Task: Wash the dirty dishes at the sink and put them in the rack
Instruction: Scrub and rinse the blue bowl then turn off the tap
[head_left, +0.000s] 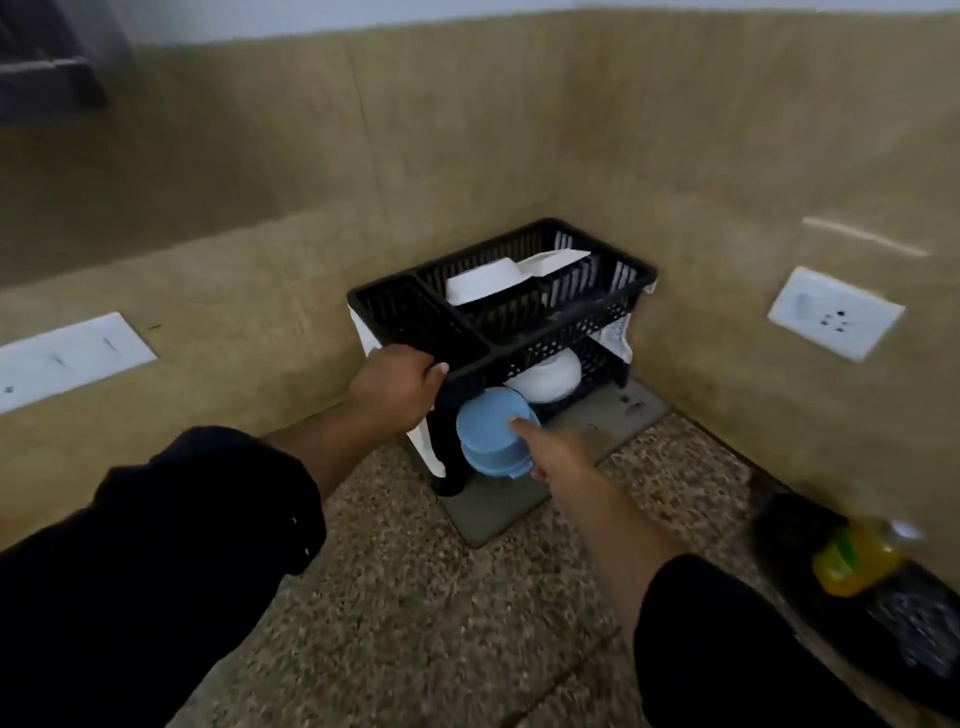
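Right hand (561, 453) holds the round pale-blue plastic bowl (485, 432) just before the lower shelf (straight ahead) of the black 2-tier plastic rack (540, 332); left hand (390, 385) grips its top rim.

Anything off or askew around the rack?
Nothing spilled or broken. Only oddity: the white bowl in the top tier of the rack lies tipped on its side. The left hand grips that tier's corner; the right hand holds a blue bowl at the lower tier.
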